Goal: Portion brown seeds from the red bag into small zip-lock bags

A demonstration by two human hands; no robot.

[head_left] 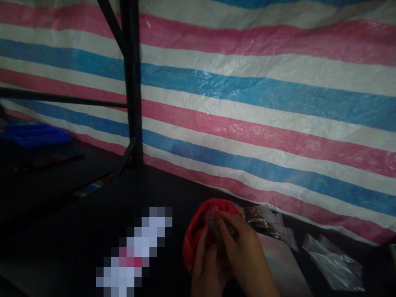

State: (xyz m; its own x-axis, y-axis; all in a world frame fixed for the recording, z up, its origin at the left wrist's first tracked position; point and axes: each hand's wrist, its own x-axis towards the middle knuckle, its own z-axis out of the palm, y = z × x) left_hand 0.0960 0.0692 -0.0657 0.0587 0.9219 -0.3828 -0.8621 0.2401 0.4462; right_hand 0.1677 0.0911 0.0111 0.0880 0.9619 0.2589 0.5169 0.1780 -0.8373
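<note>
Both my hands meet over a red plastic bag or bowl [189, 247] on the black table; its dark opening is partly hidden behind them. A small clear plastic bag [213, 218] is pinched between my fingers. My left hand [206, 262] holds it from below and the left, fingers pressed together. From the right, my right hand [247, 243] grips its upper part between thumb and fingers. What lies inside the clear bag is too dark to make out.
Filled zip bags [262, 218] lie behind my right hand, beside a pale flat sheet [284, 262]. Flat clear zip bags [335, 262] rest farther right. A blurred-out strip [133, 251] is at left. A blue tray [40, 135], black post [132, 82] and striped tarp [262, 99] stand beyond.
</note>
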